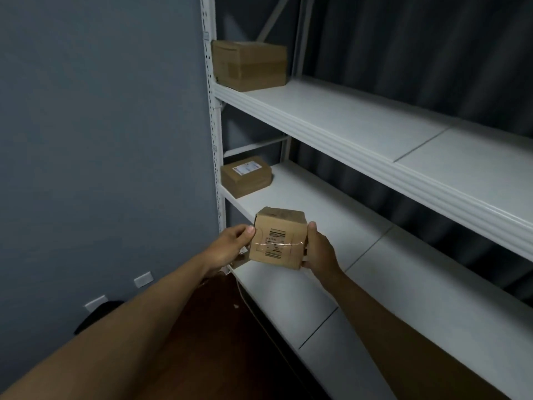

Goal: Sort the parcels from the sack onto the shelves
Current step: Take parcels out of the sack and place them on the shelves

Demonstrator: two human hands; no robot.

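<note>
A white metal rack [375,157] fills the right side of the view, its two visible shelves running away toward a grey wall [101,140] on the left. Behind the rack hangs a dark, ribbed backdrop [418,53]. The rack's perforated upright [212,111] stands at its left end, against the wall.

On the upper shelf [360,122], hard by the upright, sits a big box [249,64] of brown cardboard, taped across its side. On the lower shelf [331,226], also at the upright end, lies a flat box [246,176] with a white label facing up.

In front of the rack, just over the front edge of the lower shelf and nearer than the flat box, a person holds a small box [278,238] in the air between both hands. It is tilted, with a barcode label and a band of clear tape facing the camera. The left hand [230,249] grips the box's left side, thumb pressed to the front face and fingers curled behind it. The right hand [318,246] clasps the right side, thumb up along the edge and fingers wrapped round the back and underside. Both bare forearms reach in from the bottom of the view.

Below the rack shows dark reddish floor [216,327]. Low on the wall, left of the rack, sit two white wall plates [143,279], and a dark object [95,316], too dim to identify, rests beneath them.
</note>
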